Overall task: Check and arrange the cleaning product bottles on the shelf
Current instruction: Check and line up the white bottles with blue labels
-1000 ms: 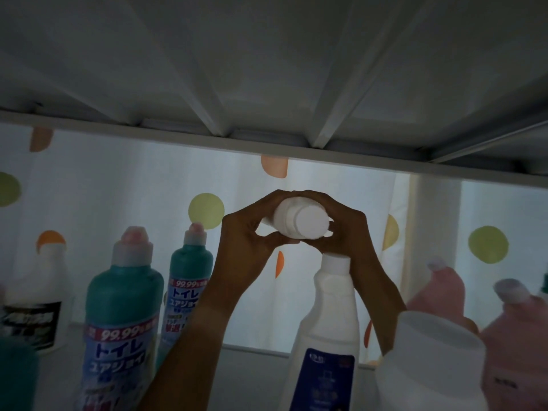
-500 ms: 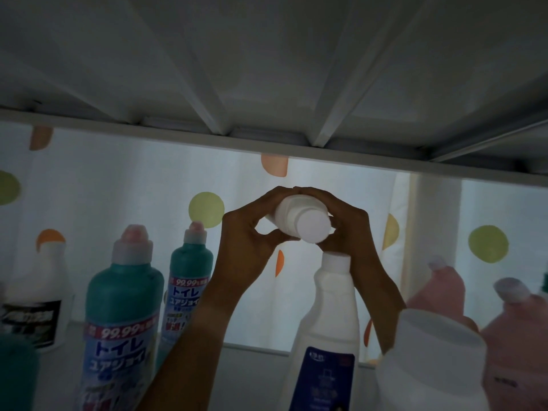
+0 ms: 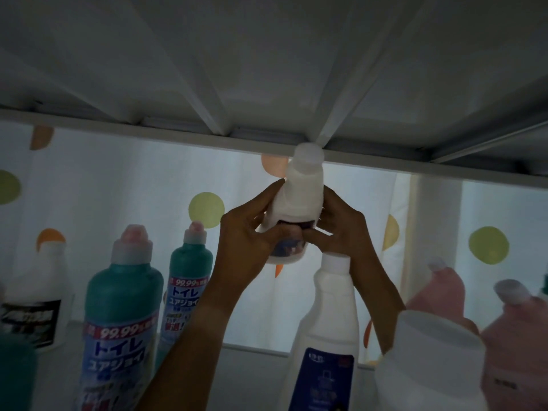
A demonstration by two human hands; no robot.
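Note:
A small white bottle point(image 3: 301, 197) with a white cap and a dark label is held upright in the air, its cap close under the upper shelf's front rail point(image 3: 178, 139). My left hand point(image 3: 246, 229) grips its left side and my right hand point(image 3: 341, 229) grips its right side, thumbs meeting over the label. Below stand two teal bottles point(image 3: 121, 315) point(image 3: 188, 280) with blue labels and a tall white bottle point(image 3: 332, 327) with a navy label.
A white bottle with a black label point(image 3: 35, 298) stands far left. Pink bottles point(image 3: 439, 292) point(image 3: 519, 336) and a wide white cap point(image 3: 430, 360) crowd the right. A dotted curtain point(image 3: 118, 188) hangs behind the shelf. The ribbed underside of the upper shelf point(image 3: 267, 54) is just overhead.
The small white bottle was tipped with its cap pointing toward me; now both hands have turned it upright and raised it, so the cap points up near the rail.

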